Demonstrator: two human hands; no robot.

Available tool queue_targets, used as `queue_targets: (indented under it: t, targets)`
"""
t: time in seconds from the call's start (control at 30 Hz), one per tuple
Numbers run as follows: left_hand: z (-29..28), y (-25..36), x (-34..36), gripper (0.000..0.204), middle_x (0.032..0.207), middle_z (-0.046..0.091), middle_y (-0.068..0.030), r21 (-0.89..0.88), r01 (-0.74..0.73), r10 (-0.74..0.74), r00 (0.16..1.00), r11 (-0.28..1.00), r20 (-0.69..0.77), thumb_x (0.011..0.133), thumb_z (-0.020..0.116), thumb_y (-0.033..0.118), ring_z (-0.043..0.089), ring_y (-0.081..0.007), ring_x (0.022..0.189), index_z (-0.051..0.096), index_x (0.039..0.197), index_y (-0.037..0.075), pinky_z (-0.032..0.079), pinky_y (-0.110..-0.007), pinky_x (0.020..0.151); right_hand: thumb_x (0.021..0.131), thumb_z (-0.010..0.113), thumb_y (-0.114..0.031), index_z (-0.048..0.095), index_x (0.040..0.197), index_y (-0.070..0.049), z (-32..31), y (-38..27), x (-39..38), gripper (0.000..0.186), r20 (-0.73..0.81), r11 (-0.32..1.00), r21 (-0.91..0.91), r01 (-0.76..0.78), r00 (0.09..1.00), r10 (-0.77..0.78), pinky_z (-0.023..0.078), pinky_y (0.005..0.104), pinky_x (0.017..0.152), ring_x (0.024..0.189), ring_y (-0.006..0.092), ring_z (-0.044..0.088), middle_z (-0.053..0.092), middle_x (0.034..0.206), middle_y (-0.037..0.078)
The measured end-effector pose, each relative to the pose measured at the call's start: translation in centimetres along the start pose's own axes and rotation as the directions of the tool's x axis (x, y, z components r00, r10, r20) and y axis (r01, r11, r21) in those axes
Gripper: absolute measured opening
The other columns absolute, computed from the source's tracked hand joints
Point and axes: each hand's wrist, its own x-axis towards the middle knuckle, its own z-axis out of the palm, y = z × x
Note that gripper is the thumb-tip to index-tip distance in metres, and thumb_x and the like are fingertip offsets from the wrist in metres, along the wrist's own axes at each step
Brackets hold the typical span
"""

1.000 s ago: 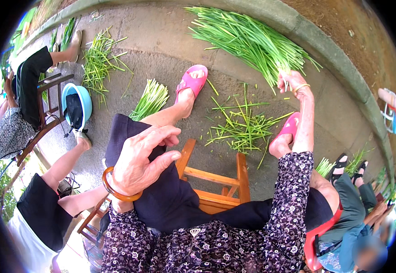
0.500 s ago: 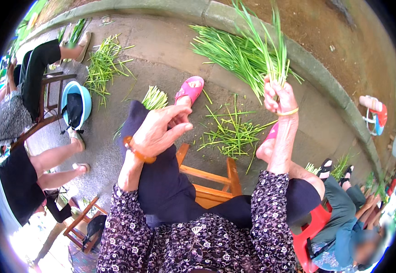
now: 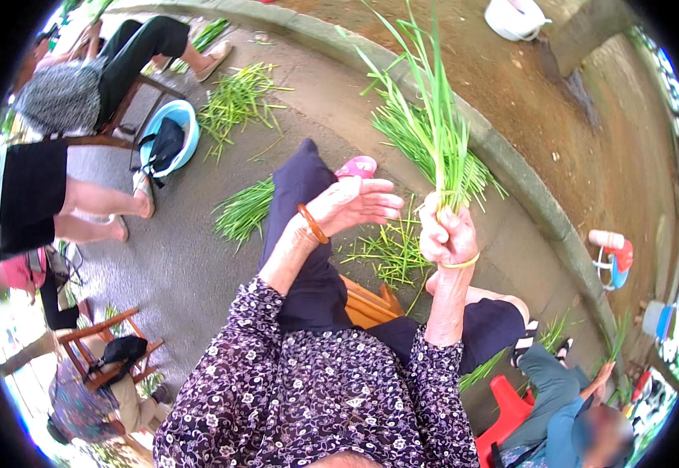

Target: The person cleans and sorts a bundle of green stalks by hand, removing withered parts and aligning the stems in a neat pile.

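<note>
My right hand [image 3: 447,238] is closed around the pale lower ends of a bunch of garlic chives [image 3: 439,144], whose long green leaves point away from me and fan out at the top. My left hand [image 3: 355,204] is held over my left knee with its fingers stretched out, facing the bunch but apart from it. Beyond the right hand a larger pile of chives [image 3: 396,125] lies by the curb, partly hidden by the held bunch. Loose green trimmings [image 3: 390,253] are scattered on the ground between my legs. Beside my left leg rests another bundle of chives [image 3: 247,209].
A wooden stool [image 3: 367,300] is between my legs. At the left stand a light blue basin [image 3: 191,140] with a black bag, and another heap of greens [image 3: 238,101]. A stone curb [image 3: 503,156] curves past on the right. Other people sit on both sides, one near a red chair [image 3: 502,413].
My view has shifted. The left hand has gone from loosely curled to stretched out and is nearer the right hand. The right hand still grips the bunch, now lower in view.
</note>
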Motion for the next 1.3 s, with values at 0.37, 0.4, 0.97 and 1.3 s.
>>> queue_targets:
  t: [0.37,0.4,0.97,1.3]
  targets:
    - [5.2,0.2,-4.2,0.073,0.127,0.033,-0.019,-0.326,-0.205,0.257,0.958,0.923,0.127,0.069,0.053,0.058,0.032,-0.0393,0.115,0.039,0.121,0.009,0.026,-0.048,0.097,0.087,0.043,-0.017,0.047,0.095,0.003,7.0,5.7,-2.4,0.022,-0.062,0.91,-0.129,-0.395,0.919,0.39,0.027,0.0185,0.029,0.034,0.007,0.034,0.042,0.059,0.003]
    - [5.3,0.3,-4.5,0.071,0.128,0.033,-0.019,-0.352,-0.233,0.305,0.938,0.906,0.165,0.07,0.054,0.055,0.033,-0.039,0.115,0.039,0.121,0.008,0.026,-0.048,0.096,0.088,0.042,-0.016,0.046,0.096,0.004,7.1,5.8,-2.5,0.023,-0.07,0.906,-0.13,-0.402,0.916,0.396,0.027,0.018,0.028,0.034,0.0064,0.033,0.041,0.059,0.003]
    - [6.2,2.0,-4.3,0.014,0.063,0.041,-0.0005,-0.441,-0.296,0.247,0.955,0.847,-0.167,0.087,0.044,0.016,0.045,-0.0186,0.07,0.044,0.093,0.004,0.043,-0.041,0.079,0.075,0.06,-0.013,0.046,0.109,-0.002,10.6,5.8,-3.4,0.039,0.114,-0.218,-0.976,0.018,0.893,-0.435,0.045,0.0286,0.063,0.08,0.0195,0.052,0.048,0.098,0.012]
    - [8.0,2.6,-3.0,0.014,0.061,0.042,-0.0011,-0.357,-0.262,0.21,0.961,0.896,-0.178,0.088,0.041,0.016,0.047,-0.0191,0.068,0.042,0.094,0.004,0.041,-0.042,0.084,0.057,0.064,-0.002,0.06,0.08,-0.006,11.5,5.2,-2.6,0.024,0.519,-0.713,-0.684,0.154,0.789,-0.328,0.039,0.0319,0.07,0.082,0.0214,0.045,0.047,0.084,0.005]
